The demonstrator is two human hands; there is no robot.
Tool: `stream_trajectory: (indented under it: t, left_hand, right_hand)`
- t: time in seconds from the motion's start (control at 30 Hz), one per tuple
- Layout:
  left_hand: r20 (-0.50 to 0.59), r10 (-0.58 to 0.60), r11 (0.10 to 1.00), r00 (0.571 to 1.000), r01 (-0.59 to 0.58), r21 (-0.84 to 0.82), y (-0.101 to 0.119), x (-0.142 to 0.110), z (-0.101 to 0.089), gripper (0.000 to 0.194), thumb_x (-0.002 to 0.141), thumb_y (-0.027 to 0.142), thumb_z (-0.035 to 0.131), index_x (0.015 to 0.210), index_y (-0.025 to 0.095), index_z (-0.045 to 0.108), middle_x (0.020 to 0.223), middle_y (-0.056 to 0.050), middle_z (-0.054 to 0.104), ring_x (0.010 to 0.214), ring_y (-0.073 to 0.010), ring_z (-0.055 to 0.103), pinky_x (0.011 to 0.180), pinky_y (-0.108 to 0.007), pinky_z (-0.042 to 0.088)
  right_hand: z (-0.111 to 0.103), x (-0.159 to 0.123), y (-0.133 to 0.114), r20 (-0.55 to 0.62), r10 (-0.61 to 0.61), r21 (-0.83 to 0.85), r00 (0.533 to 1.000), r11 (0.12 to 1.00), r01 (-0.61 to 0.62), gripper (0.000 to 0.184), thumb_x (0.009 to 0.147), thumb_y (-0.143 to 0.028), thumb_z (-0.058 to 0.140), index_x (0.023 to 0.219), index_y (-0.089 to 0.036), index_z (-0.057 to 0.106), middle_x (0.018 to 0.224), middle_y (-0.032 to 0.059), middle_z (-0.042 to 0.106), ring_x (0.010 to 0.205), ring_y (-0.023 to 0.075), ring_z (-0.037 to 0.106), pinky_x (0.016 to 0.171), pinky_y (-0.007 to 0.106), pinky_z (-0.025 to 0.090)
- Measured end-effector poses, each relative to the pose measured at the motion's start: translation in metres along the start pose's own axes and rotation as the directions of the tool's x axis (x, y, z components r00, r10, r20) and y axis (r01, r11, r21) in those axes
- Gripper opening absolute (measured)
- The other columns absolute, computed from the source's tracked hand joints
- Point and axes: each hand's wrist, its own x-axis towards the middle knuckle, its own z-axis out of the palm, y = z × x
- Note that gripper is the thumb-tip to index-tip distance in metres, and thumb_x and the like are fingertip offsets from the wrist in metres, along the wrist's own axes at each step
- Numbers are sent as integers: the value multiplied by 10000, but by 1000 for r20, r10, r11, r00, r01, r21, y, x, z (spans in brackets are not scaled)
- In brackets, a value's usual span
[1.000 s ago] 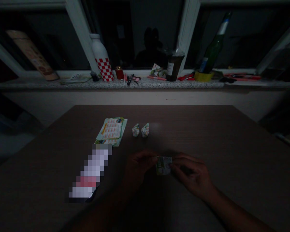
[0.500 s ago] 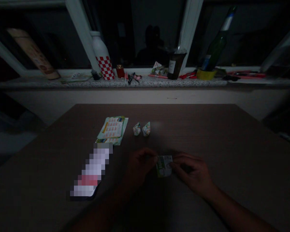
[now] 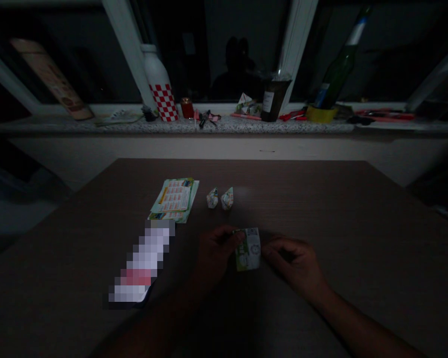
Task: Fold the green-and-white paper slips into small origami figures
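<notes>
A small printed piece of paper [image 3: 249,251], green on its left part and whitish on its right, is held above the table. My left hand [image 3: 218,251] grips its left edge, thumb on the face turned to me. My right hand [image 3: 294,258] is beside the paper's right edge, thumb and fingertips pressed together. Whether those fingertips touch the edge I cannot tell. Beyond my hands stand two small folded paper pieces, a left one [image 3: 212,198] and a right one [image 3: 227,199].
Left of the folded pieces lies a stack of printed sheets [image 3: 173,196], with a phone [image 3: 142,263], its screen pixelated, just in front. At the back, the windowsill [image 3: 224,125] bears a checkered bottle [image 3: 164,97], a dark cup [image 3: 274,99], a green bottle [image 3: 338,74] and small items.
The paper has shifted left and slightly up with my left hand's grip, and more of its face shows. My right fingertips no longer overlap its right side.
</notes>
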Motion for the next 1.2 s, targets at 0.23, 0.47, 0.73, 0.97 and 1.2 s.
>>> stream_trajectory:
  t: [0.23,0.47,0.73,0.97,1.2]
  left_hand:
    - [27,6,1000,1000,-6,19,-1,1,0,209,642,330,746,621,141,661,554,17,604,505,-106,532,503,-212,431]
    - [20,-12,1000,1000,13,-20,-3,1,1,203,634,308,748,595,136,646,542,20,595,491,-102,525,490,-211,431]
    - [14,-29,1000,999,29,-4,-4,1,0,220,620,334,758,603,143,650,540,27,595,488,-105,527,488,-217,433]
    - [6,-47,998,999,47,-38,-6,0,1,217,624,323,755,593,140,644,541,23,595,488,-102,526,487,-213,432]
    - [12,-46,998,999,46,-52,-5,0,1,208,626,313,749,578,142,641,519,33,584,475,-98,512,486,-213,426]
  right_hand:
    - [4,1,3,-3,36,66,999,997,-36,160,804,-252,626,674,-177,682,646,28,671,575,141,607,538,244,490]
    - [5,-1,5,12,52,36,999,998,-53,192,808,-283,626,654,-176,667,602,18,646,537,130,577,509,239,470]
    - [6,-2,6,28,107,64,994,992,-108,209,809,-310,621,661,-170,665,603,14,638,546,129,576,518,230,468]
    - [9,-3,6,72,126,61,989,990,-131,220,813,-310,611,660,-164,669,609,23,666,534,133,586,510,235,469]
    - [7,-3,6,76,131,36,988,990,-134,237,821,-326,608,655,-167,668,600,18,658,539,133,582,512,230,459]
